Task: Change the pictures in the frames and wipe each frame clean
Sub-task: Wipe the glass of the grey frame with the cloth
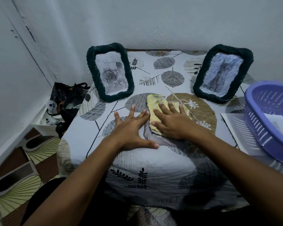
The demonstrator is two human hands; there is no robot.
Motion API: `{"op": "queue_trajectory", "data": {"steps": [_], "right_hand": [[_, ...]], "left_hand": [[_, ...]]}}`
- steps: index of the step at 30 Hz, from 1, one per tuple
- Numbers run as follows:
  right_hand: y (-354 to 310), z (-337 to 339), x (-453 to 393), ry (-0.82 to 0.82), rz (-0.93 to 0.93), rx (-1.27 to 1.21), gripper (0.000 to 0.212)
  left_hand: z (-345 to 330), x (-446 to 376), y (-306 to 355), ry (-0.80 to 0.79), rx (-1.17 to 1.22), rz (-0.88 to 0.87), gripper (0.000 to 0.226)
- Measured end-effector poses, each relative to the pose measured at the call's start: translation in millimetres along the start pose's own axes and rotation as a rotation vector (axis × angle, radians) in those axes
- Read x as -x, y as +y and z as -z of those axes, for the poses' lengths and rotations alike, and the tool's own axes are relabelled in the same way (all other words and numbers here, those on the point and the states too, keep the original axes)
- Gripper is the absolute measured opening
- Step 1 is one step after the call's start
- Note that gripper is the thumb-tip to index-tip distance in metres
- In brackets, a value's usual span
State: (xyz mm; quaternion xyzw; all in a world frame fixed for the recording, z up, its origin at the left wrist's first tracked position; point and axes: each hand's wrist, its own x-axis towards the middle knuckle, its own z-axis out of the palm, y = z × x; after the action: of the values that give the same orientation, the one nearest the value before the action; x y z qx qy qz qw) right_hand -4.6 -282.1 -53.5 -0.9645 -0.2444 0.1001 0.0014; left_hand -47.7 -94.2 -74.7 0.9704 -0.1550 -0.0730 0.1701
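At the far left of the picture a dark bag (69, 97) is sitting on the floor, beside the cloth-covered table (82, 141). Moving right, the left frame (109, 71) is standing upright in the upper middle, showing a grey picture of roses. Below it, near the centre, I am resting my left hand (131, 129) flat on the tablecloth, fingers spread, gripping nothing. Just beside it I am pressing my right hand (171, 123) palm-down on the yellow cloth (153, 103), fingers extended rather than curled, so the cloth is pinned under my palm, not grasped. Further right, the right frame (222, 73) is leaning in the upper right, holding a bluish picture I cannot make out clearly. At the right edge a purple basket (258, 126) is sitting on a sheet of paper (235, 128). Neither frame is being opened or wiped; I am judging that most of the work is left, though I cannot tell whether either picture is the new one.
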Motion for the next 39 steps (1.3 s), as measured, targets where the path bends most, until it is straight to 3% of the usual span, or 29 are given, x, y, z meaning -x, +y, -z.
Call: {"op": "queue_trajectory", "data": {"steps": [22,39], "right_hand": [[24.6,11.1,27.8,-0.1,0.029,-0.079,0.068],[62.7,7.4,-22.9,0.119,-0.153,-0.287,0.046]], "left_hand": [[-1.2,-0.1,-0.8,0.02,-0.009,0.015,0.126],[0.7,0.4,-0.2,-0.006,0.008,0.006,0.122]]}}
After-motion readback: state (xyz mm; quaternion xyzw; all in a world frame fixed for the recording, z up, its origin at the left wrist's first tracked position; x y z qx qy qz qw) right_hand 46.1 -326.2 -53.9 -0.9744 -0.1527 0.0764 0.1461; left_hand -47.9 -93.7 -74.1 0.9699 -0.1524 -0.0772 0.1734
